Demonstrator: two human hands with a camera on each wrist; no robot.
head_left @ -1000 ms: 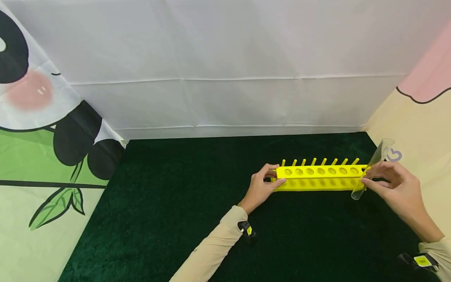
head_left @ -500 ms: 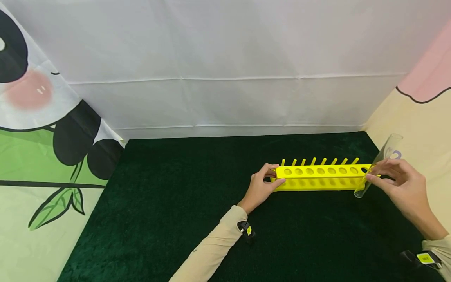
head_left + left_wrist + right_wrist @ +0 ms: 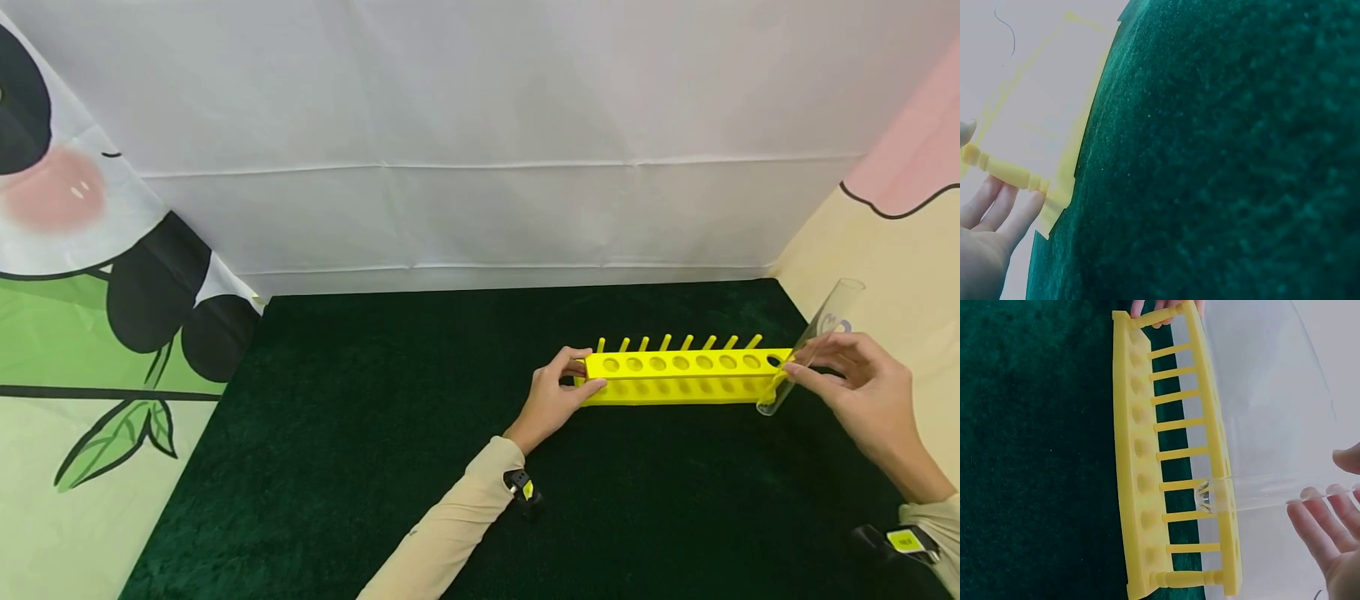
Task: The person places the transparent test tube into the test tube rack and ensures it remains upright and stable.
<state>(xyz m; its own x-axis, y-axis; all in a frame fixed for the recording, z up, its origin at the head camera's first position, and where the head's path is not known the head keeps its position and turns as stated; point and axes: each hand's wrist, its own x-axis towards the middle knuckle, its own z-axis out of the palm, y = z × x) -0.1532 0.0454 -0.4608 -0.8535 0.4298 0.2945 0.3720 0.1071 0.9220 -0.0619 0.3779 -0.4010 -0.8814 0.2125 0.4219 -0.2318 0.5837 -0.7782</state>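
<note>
A long yellow test tube rack (image 3: 682, 377) stands on the dark green cloth, with a row of round holes along its top. My left hand (image 3: 553, 402) grips the rack's left end, thumb at the front; in the left wrist view, its fingers touch the turned end post (image 3: 1007, 172). My right hand (image 3: 873, 396) pinches a clear test tube (image 3: 834, 310) at the rack's right end. The tube leans, mouth up to the right, its lower end overlapping the rack's front corner. In the right wrist view, the tube's rounded bottom (image 3: 1204, 497) overlaps the rack's upper board and pegs.
Several slim yellow pegs (image 3: 709, 342) rise along the rack's back. The green cloth (image 3: 390, 400) covers the table, with a white curtain (image 3: 510, 208) behind. Printed cloth panels (image 3: 885, 267) border the right and left sides.
The right hand has shifted a little to the right, taking the test tube along and slightly upward. My left hand stays at the rack's end, and the rack keeps its place.
</note>
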